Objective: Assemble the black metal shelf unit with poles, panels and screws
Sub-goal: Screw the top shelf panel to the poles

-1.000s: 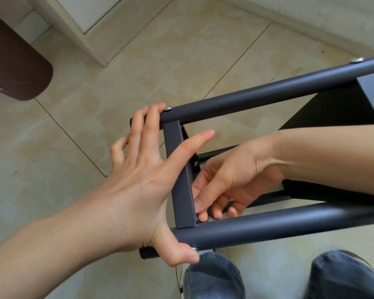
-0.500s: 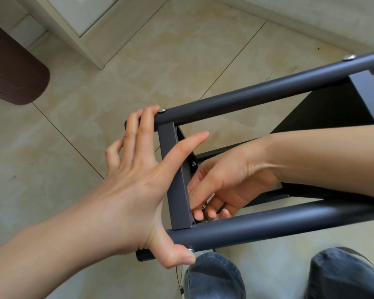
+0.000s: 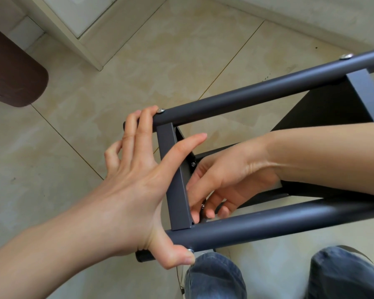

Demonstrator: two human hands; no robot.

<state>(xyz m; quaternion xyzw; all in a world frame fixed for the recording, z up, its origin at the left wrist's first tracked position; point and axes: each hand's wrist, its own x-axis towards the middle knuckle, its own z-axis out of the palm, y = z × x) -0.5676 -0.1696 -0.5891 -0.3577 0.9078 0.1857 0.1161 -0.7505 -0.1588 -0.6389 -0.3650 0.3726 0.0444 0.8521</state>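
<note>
The black shelf unit lies on its side above the tiled floor [image 3: 160,61], close in front of the person's knees [image 3: 216,277]. Two dark poles run from lower left to upper right: the far pole [image 3: 257,93] and the near pole [image 3: 279,221], joined by a short panel edge [image 3: 177,186] that stands between them.

The left hand [image 3: 134,186] is spread wide across that panel edge. Its fingers rest on the end of the far pole beside a silver screw head [image 3: 160,110], its forefinger stretches over the panel edge, and its thumb presses the near pole's end by another screw head [image 3: 190,250].

The right hand [image 3: 225,182] reaches inside the frame, just right of the panel edge, fingers curled and pinching something small against the panel's inner face; what it is cannot be made out. A small screw [image 3: 193,164] shows on the inner bracket above those fingers.

A dark brown rounded object [image 3: 13,72] sits far to the left of the panel edge.
</note>
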